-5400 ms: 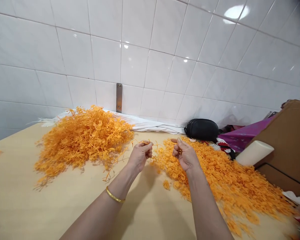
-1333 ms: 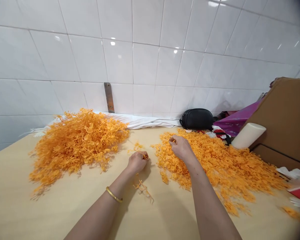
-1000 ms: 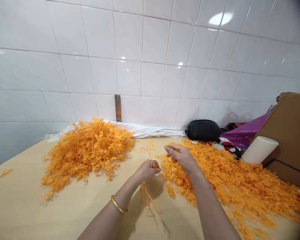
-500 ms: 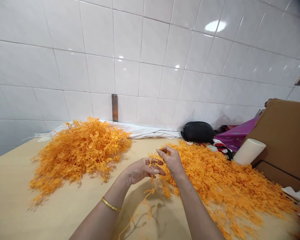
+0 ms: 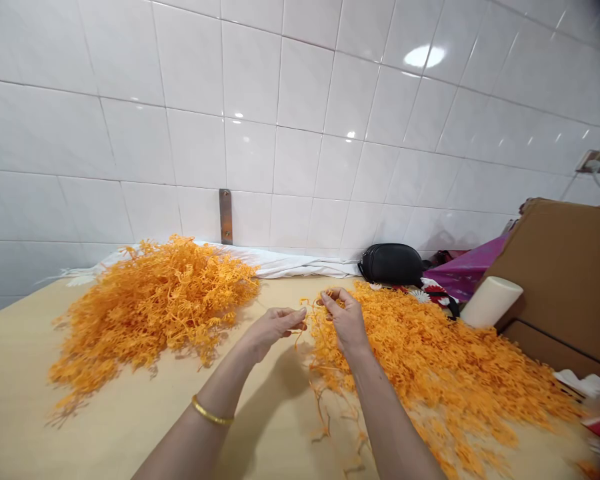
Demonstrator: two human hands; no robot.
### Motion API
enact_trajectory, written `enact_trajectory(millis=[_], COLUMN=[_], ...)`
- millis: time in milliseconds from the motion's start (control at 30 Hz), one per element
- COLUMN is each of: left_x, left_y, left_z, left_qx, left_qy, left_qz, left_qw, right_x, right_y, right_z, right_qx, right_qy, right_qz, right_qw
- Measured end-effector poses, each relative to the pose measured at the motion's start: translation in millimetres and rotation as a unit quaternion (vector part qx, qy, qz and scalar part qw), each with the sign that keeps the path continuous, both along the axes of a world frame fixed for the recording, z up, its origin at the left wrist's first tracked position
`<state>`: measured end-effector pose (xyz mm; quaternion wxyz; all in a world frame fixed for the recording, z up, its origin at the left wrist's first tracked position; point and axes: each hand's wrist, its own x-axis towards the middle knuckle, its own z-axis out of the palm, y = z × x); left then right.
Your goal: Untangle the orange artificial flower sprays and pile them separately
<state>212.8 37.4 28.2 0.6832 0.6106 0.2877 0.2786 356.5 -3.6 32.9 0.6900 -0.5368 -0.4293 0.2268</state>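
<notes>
Two heaps of orange plastic sprigs lie on a pale wooden table (image 5: 105,427): a tangled left pile (image 5: 150,307) and a flatter right pile (image 5: 445,353). My left hand (image 5: 270,328), with a gold bangle on its wrist, pinches the stem of a thin orange sprig (image 5: 310,347) that hangs down over the table. My right hand (image 5: 344,319) is closed in a pinch on the top of the same sprig, just above the left edge of the right pile. Both hands are held a little above the tabletop, close together.
A white tiled wall backs the table, with a metal bracket (image 5: 225,216) on it. Along the wall lie white cloth (image 5: 290,261) and a black pouch (image 5: 391,264). At the right stand a cream roll (image 5: 491,301), purple fabric (image 5: 460,275) and a brown cardboard box (image 5: 565,273).
My left hand picked up a sprig from the table and lifted it. My right hand left the right pile and came over to pinch the sprig's top; the hands now meet.
</notes>
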Motion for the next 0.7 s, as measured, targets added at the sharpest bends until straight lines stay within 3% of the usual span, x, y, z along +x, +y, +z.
enact_trajectory(millis=[200, 333, 433, 533, 700], left_x=[27.1, 27.7, 26.9, 29.6, 34.5], left_y=[-13.3, -13.2, -13.6, -15.5, -16.8], left_z=[-11.7, -13.5, -13.3, -15.3, -17.0], left_qx=[-0.085, -0.052, -0.056, -0.105, -0.109], left_qy=[-0.068, -0.052, -0.042, -0.080, -0.099], left_qz=[0.106, 0.188, 0.134, 0.075, 0.162], left_qw=[0.988, 0.979, 0.988, 0.988, 0.976], right_x=[-14.0, -14.4, -13.4, -12.7, -11.1], right_y=[2.1, 2.3, 2.8, 3.2, 4.1], right_z=[-6.3, -5.4, -4.1, -4.5, -8.5], right_qx=[0.002, -0.014, -0.006, -0.003, -0.037], right_qy=[-0.032, 0.037, 0.141, 0.175, 0.108], right_qz=[0.058, 0.075, 0.100, 0.126, 0.099], right_qw=[0.998, 0.996, 0.985, 0.976, 0.989])
